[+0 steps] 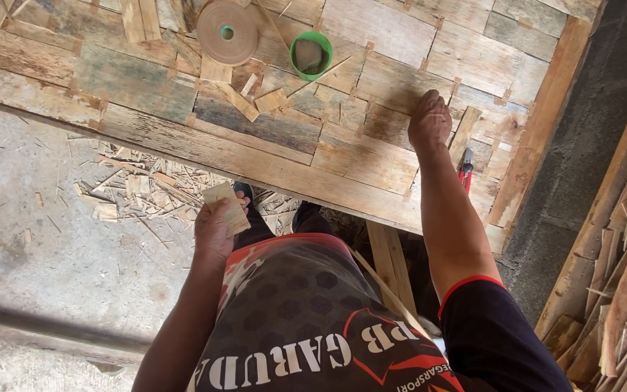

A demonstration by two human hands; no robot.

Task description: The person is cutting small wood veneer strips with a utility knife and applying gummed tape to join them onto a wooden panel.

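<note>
Concrete floor (45,261) on the left, dusty, with a dark wall (604,109) on the far right. Big veneer sheet (270,138) fills the far half of the view: patchwork of thin wood strips, grey and tan, lying flat on a work table, near edge running diagonally from left down to right. Wooden frame rail (538,123) borders it on the right.

Right side, near: stack of veneer offcuts (625,290) leaning against a board. Under the sheet's near edge, left of centre: pile of scraps and splinters (139,192) on the floor.

On the sheet, far centre: roll of brown paper tape (227,32), lying flat. Just right of it, a green cup (310,55) with a thin stick leaning out. Near both, a few loose veneer pieces (255,98).

Right hand (429,122): palm down, pressed flat onto the sheet right of centre, fingers curled slightly, holding nothing visible. Just to its right, a red-handled tool (465,168) sits on the sheet, mostly hidden by the forearm.

Left hand (215,229): held off the table, near the body, over the floor. Fingers closed around a small stack of veneer patches (226,207), pale, rectangular, sticking out above the thumb. Patches well apart from the sheet, near side of its edge.
</note>
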